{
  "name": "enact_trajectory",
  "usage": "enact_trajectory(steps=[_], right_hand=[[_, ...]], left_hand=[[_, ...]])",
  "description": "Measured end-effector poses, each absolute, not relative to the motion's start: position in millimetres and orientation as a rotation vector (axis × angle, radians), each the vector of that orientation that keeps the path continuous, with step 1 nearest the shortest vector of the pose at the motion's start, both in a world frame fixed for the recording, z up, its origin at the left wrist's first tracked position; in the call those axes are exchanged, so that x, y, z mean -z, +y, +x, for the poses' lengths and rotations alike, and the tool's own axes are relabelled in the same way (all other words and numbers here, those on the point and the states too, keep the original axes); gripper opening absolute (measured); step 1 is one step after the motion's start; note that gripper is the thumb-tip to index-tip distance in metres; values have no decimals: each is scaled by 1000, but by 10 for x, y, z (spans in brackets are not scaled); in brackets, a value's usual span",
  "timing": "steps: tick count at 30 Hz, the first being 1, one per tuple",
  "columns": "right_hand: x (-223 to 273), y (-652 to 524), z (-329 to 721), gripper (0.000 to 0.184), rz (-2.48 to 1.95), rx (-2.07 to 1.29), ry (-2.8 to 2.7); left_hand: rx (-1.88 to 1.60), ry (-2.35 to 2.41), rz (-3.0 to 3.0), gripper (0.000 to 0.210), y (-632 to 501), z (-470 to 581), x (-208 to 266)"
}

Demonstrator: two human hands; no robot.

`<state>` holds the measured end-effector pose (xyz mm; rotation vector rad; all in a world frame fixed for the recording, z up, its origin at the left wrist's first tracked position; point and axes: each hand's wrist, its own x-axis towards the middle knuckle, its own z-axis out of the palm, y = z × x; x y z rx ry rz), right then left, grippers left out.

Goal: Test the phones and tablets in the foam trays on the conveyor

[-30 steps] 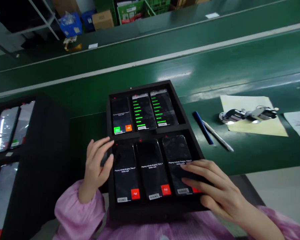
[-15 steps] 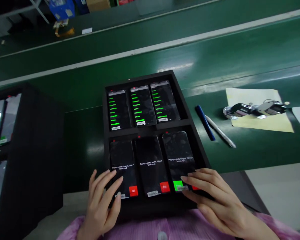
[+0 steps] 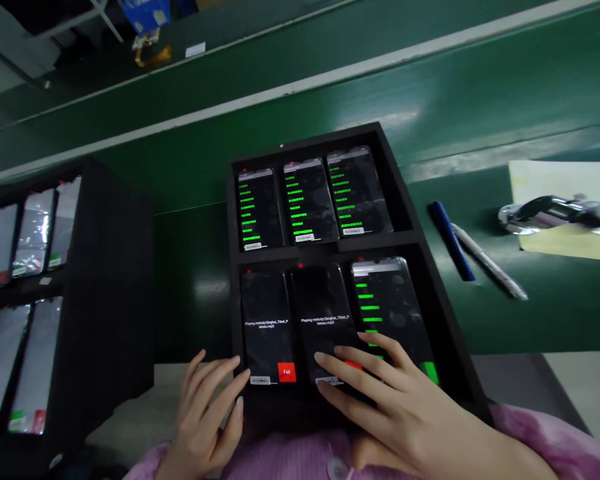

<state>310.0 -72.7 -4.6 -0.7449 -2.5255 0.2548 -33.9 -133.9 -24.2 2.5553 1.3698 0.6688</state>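
Observation:
A black tray [image 3: 325,252] in front of me holds two rows of smartphones. My right hand [image 3: 390,393] lies with fingers spread over the lower part of the near middle phone [image 3: 325,300] and partly covers the near right phone [image 3: 387,293]. That right phone shows a list of green lines and a green button. On the near left phone [image 3: 266,307] is a "Playing melody" text with a red Fail button; the middle one shows the same text. My left hand [image 3: 207,407] is open at the tray's near left edge, fingertips close to the left phone.
Three phones with green text lines, one being the far middle phone [image 3: 310,200], fill the tray's back row. Another black tray [image 3: 110,280] of phones stands at left. Right of my tray lie a blue pen [image 3: 453,241], a white pen [image 3: 490,261] and yellowish paper [image 3: 560,250].
My right hand has moved left from the near right phone to the near middle one. The right phone's screen has switched from the melody text to a green list. The view has shifted left.

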Motion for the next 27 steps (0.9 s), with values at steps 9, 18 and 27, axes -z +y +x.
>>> enact_trajectory(steps=[9, 18, 27], right_hand=[[175, -765, 3092, 56, -710, -242, -2545], [69, -674, 3283, 52, -742, -255, -2549], [-63, 725, 3830, 35, -1252, 24, -2307]], left_hand=[[-687, 1415, 2559, 42, -1365, -342, 221], [-708, 1373, 2587, 40, -1300, -307, 165], [-694, 1390, 2597, 39, -1239, -314, 98]])
